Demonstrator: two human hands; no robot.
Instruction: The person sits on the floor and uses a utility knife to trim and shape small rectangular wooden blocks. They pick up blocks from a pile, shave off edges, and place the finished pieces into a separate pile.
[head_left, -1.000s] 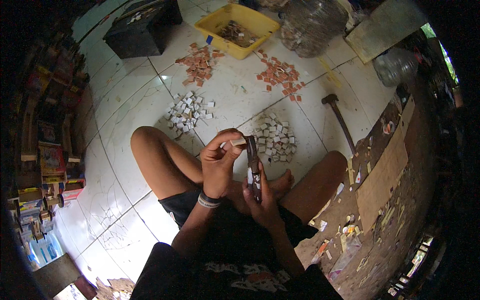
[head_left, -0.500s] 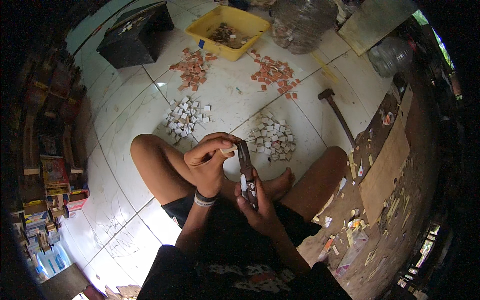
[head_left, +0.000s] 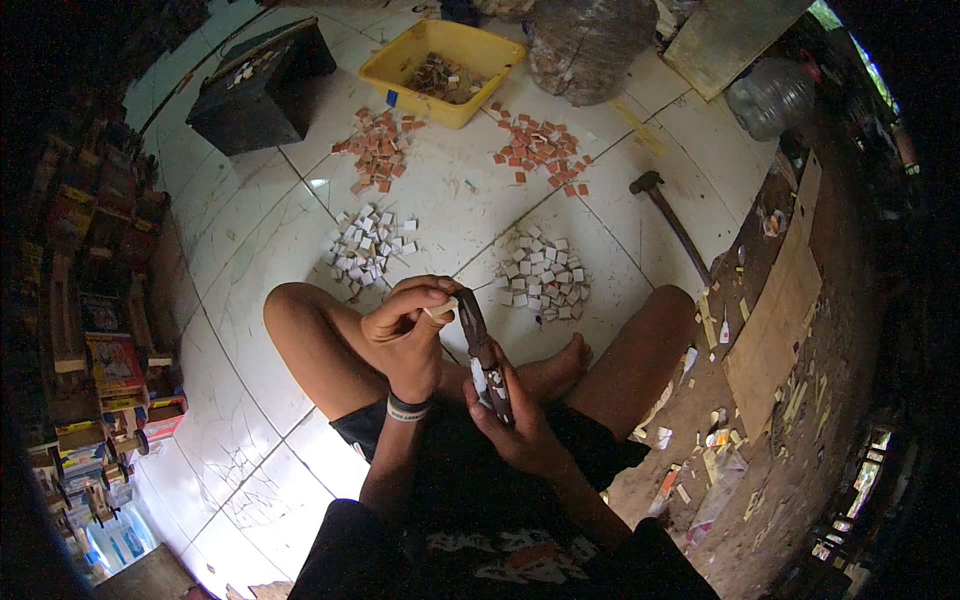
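Between the thumb and fingers of my left hand (head_left: pixel 408 335) is a small white tile piece (head_left: pixel 440 311), its edge at the jaws of a dark pair of pliers (head_left: pixel 472 320). My right hand (head_left: pixel 520 420) is wrapped round the pliers' handles, which carry white patches. The jaws point up and away from me; whether they grip the tile cannot be made out. Just beyond my hands lie a left pile of white tile pieces (head_left: pixel 365 245) and a right pile of white tile pieces (head_left: pixel 545 275) on the floor.
Farther off are two piles of reddish tile pieces (head_left: pixel 380 150) (head_left: pixel 540 150), a yellow basin (head_left: pixel 375 72) holding more pieces, and a black box (head_left: pixel 270 100). A hammer (head_left: pixel 675 225) lies to the right, near scrap-strewn ground and a brown board (head_left: pixel 775 330). Wooden toy-like items (head_left: pixel 110 360) line the left.
Both hands, the tile piece and the pliers have shifted slightly left within the view, which has itself moved a little. Both grips look the same.
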